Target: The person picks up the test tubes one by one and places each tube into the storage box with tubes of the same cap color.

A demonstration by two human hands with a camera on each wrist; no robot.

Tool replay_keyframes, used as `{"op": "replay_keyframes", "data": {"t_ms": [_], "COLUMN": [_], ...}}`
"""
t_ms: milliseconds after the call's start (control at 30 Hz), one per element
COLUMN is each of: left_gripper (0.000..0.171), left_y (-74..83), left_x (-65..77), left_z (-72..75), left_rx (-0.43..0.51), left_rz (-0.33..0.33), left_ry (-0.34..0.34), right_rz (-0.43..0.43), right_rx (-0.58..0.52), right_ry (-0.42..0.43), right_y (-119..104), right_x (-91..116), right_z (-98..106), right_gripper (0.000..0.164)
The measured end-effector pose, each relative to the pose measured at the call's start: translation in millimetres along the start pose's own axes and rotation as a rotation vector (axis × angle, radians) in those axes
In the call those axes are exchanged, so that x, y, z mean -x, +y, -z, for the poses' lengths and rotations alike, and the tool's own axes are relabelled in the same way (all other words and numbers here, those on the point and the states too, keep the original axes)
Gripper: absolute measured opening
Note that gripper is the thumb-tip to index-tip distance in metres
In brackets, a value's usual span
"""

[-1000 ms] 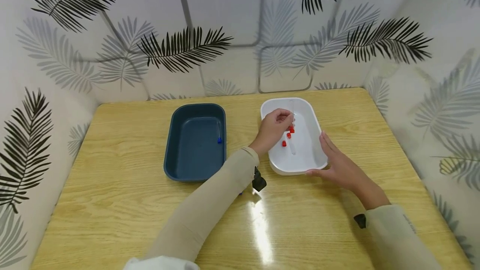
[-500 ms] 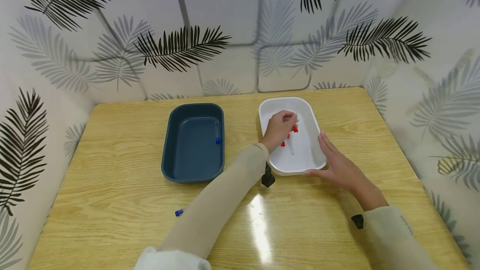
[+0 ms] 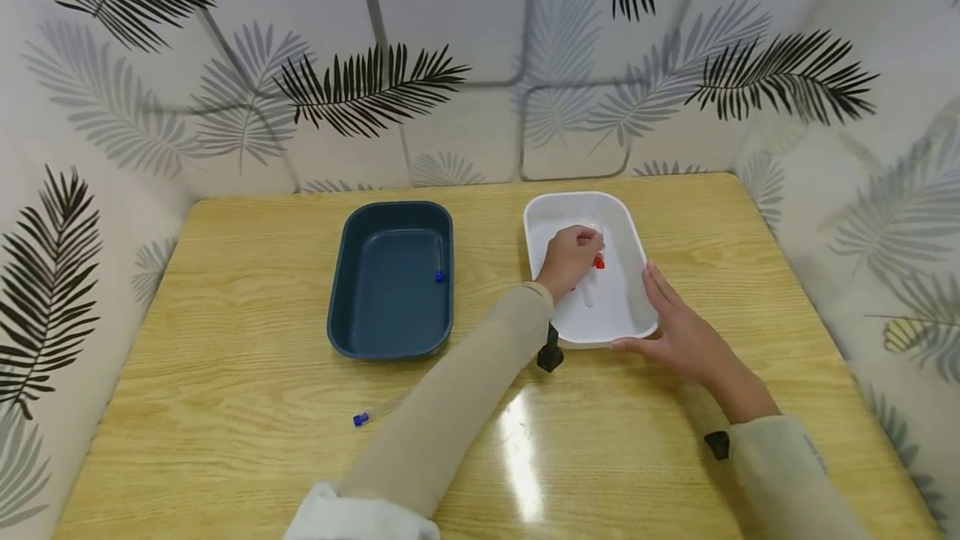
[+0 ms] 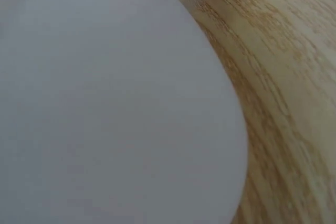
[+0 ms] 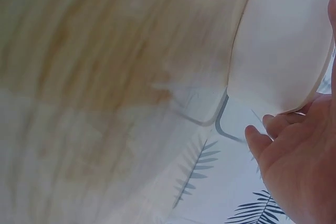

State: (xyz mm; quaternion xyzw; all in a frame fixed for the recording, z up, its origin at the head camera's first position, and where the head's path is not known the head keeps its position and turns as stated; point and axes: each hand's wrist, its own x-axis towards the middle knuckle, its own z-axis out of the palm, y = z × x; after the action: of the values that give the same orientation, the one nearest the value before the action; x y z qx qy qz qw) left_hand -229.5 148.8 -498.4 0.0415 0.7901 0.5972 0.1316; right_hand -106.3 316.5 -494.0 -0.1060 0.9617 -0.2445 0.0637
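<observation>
My left hand reaches into the white tray, fingertips pinching a clear, thin tube with a red cap. Another clear tube lies on the tray floor, partly behind the hand. More red caps are mostly hidden under the wrist. At the tray's near right corner, my right hand holds the tray, thumb on the near side and fingers along the right wall. The right wrist view shows these fingers at the tray's edge. In the left wrist view the white tray wall fills most of the picture.
A dark blue tray stands to the left, holding a blue-capped tube near its right wall. Another blue-capped tube lies on the wooden table, partly behind the left sleeve. A leaf-patterned curtain hangs behind.
My left hand has shifted slightly right within the white tray, and a red cap moved along with it. The left forearm swung right, uncovering the blue-capped tube on the table. The right hand stayed put.
</observation>
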Motion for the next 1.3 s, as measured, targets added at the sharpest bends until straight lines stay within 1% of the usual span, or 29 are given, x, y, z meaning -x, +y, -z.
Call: {"op": "replay_keyframes", "data": {"t_ms": [167,400,567,700,833,1000,1100,1233,1300], "left_gripper": [0.017,0.018,0.019,0.019,0.019,0.022,0.023,0.024,0.024], "left_y": [1.4,0.9,-0.6,0.3,1.5,1.4,2.0,2.6,2.6], "left_x": [1.0,2.6,1.6,0.1,-0.2,0.9,2.8,6.4,7.7], "left_z": [-1.7,-2.2,-1.6,-6.7,-11.2,-8.2,-6.5,-3.5,-2.0], "left_rx": [-0.009,-0.033,-0.067,-0.068,-0.068,-0.092,-0.129,-0.163,-0.158], "left_rz": [0.003,0.038,0.066,0.093,0.085,0.078,0.08,0.077,0.073], "left_ry": [-0.043,-0.092,-0.125,-0.162,-0.191,-0.198,-0.201,-0.237,-0.26], "right_rz": [0.017,0.024,0.036,0.033,0.031,0.04,0.035,0.034,0.035], "right_rx": [0.003,-0.019,-0.023,-0.017,-0.008,-0.016,-0.027,-0.033,-0.033], "right_ry": [0.012,0.006,0.014,0.02,0.032,0.036,0.03,0.021,0.018], "right_y": [2,-1,-2,2,5,4,3,2,2], "right_x": [1,1,0,2,5,3,2,1,1], "right_z": [1,1,1,2,3,2,1,-1,-2], "right_gripper": [0.116,0.116,0.115,0.115,0.115,0.114,0.114,0.114,0.114]}}
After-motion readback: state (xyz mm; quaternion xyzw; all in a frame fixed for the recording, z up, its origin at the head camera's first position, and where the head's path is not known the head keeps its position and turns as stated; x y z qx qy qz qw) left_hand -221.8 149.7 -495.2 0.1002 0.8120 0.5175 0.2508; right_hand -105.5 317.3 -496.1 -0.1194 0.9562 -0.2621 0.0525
